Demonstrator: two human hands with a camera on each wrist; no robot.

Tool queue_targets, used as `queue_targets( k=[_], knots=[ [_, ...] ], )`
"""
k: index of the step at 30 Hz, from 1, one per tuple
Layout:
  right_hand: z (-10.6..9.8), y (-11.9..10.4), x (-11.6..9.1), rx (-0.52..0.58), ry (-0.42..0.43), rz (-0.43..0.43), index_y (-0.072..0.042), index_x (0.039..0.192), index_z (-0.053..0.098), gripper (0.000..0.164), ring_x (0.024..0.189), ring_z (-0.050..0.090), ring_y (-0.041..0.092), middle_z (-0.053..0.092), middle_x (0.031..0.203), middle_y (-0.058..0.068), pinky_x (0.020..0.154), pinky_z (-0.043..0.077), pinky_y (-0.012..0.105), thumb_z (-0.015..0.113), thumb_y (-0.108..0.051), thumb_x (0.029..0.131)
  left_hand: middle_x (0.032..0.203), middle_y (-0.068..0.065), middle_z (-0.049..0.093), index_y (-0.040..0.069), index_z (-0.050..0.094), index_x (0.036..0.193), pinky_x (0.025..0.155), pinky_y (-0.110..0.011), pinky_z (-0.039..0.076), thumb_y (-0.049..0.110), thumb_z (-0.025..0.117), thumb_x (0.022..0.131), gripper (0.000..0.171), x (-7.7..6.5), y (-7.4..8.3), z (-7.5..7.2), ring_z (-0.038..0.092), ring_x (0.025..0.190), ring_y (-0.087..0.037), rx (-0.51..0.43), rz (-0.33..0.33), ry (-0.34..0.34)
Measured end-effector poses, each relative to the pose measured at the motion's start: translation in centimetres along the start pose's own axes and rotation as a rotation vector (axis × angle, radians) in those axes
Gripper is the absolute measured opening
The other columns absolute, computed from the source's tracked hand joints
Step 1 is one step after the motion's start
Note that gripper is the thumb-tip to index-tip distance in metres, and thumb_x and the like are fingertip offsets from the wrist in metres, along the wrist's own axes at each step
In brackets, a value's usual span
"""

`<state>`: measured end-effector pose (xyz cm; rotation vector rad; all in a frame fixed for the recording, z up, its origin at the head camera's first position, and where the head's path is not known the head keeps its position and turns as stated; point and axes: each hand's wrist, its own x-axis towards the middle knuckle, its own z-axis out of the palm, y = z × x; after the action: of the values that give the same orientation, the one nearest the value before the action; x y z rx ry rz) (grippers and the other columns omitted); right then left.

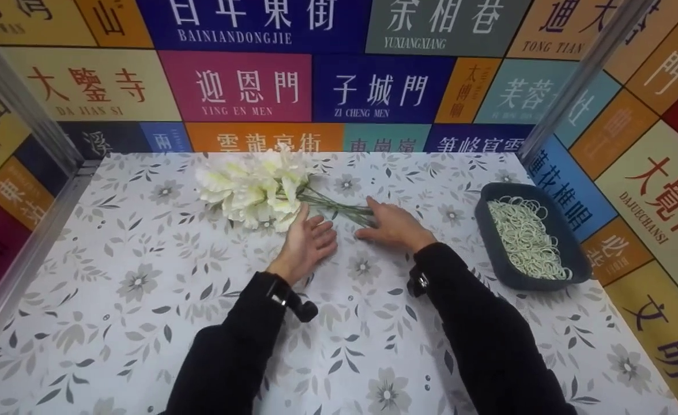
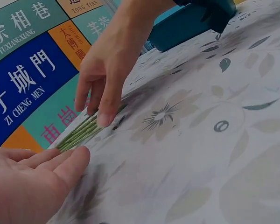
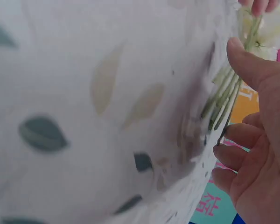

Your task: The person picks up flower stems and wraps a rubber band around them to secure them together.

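A bunch of white artificial flowers [image 1: 252, 190] with yellowish centres lies on its side, blooms to the left and thin green stems [image 1: 339, 204] to the right. My left hand [image 1: 309, 242] is just below the blooms, palm turned up and fingers loosely extended; whether it touches the bunch is hard to tell. Over the stem ends is my right hand [image 1: 396, 226], its thumb and fingers spread to either side of them. In the right wrist view, the stems [image 3: 224, 95] pass beside the right thumb [image 3: 247, 63] without a visible grip.
A dark rectangular tub [image 1: 575, 271] full of pale rubber bands [image 1: 526, 236] stands at the right on the tabletop [image 1: 200, 346], which has a floral cover. Printed panels [image 1: 235, 86] with large characters enclose the back and sides, with metal posts [image 1: 575, 75] at the corners.
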<state>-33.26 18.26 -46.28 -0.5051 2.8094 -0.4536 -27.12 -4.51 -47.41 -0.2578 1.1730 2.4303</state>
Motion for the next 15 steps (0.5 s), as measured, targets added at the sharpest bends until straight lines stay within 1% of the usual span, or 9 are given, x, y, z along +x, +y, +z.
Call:
queue_targets(
  k=[1,4,6,8,10,12,15],
  knots=[
    [0.1,-0.2,0.2,-0.016,0.019,0.000,-0.001,0.158,0.026,0.094,0.135,0.048,0.039,0.049,0.149,0.023,0.112,0.039,0.049,0.070,-0.052,0.092,0.164,-0.022,0.022,0.000,0.011,0.160,0.119,-0.046,0.030,0.063,0.030,0.104,0.087,0.4,-0.3,0.3,0.027,0.149,-0.037,-0.022,-0.001,0.021],
    [0.5,-0.7,0.5,-0.093,0.070,-0.013,-0.001,0.152,0.040,0.079,0.127,0.054,0.038,0.056,0.140,0.021,0.107,0.044,0.049,0.068,-0.048,0.095,0.162,-0.024,0.024,-0.002,0.011,0.159,0.119,-0.044,0.030,0.062,0.032,0.104,0.087,1.6,-0.8,0.6,0.030,0.148,-0.035,-0.089,0.012,0.091],
    [0.8,-1.0,0.6,-0.151,0.092,-0.028,-0.002,0.147,0.049,0.068,0.122,0.054,0.037,0.058,0.134,0.018,0.102,0.046,0.050,0.065,-0.046,0.098,0.161,-0.025,0.025,-0.003,0.010,0.159,0.119,-0.043,0.030,0.059,0.034,0.105,0.085,2.2,-0.9,0.6,0.031,0.148,-0.035,-0.145,0.023,0.126],
    [1.2,-1.4,0.7,-0.213,0.110,-0.050,-0.004,0.139,0.057,0.057,0.117,0.053,0.036,0.057,0.128,0.016,0.097,0.048,0.051,0.062,-0.044,0.100,0.161,-0.025,0.026,-0.003,0.009,0.159,0.120,-0.042,0.029,0.056,0.034,0.106,0.083,2.7,-0.8,0.5,0.032,0.148,-0.034,-0.193,0.035,0.141],
    [1.6,-1.9,0.8,-0.252,0.122,-0.071,-0.004,0.133,0.060,0.049,0.113,0.053,0.035,0.056,0.123,0.014,0.093,0.049,0.052,0.059,-0.042,0.102,0.161,-0.025,0.025,-0.003,0.009,0.159,0.120,-0.041,0.028,0.053,0.034,0.107,0.080,3.1,-0.7,0.4,0.031,0.148,-0.034,-0.246,0.045,0.147],
    [2.0,-2.4,0.8,-0.280,0.128,-0.088,-0.005,0.132,0.059,0.044,0.114,0.052,0.035,0.056,0.123,0.014,0.094,0.048,0.054,0.056,-0.039,0.104,0.162,-0.025,0.024,-0.003,0.010,0.159,0.120,-0.040,0.028,0.049,0.034,0.108,0.077,3.5,-0.6,0.4,0.030,0.148,-0.034,-0.286,0.059,0.155],
    [2.5,-3.2,0.9,-0.328,0.139,-0.128,-0.002,0.129,0.057,0.037,0.114,0.055,0.036,0.058,0.121,0.015,0.095,0.048,0.055,0.054,-0.032,0.106,0.162,-0.025,0.023,-0.003,0.010,0.159,0.121,-0.040,0.027,0.040,0.037,0.109,0.071,3.9,-0.3,0.3,0.028,0.149,-0.035,-0.324,0.078,0.175]
  ],
)
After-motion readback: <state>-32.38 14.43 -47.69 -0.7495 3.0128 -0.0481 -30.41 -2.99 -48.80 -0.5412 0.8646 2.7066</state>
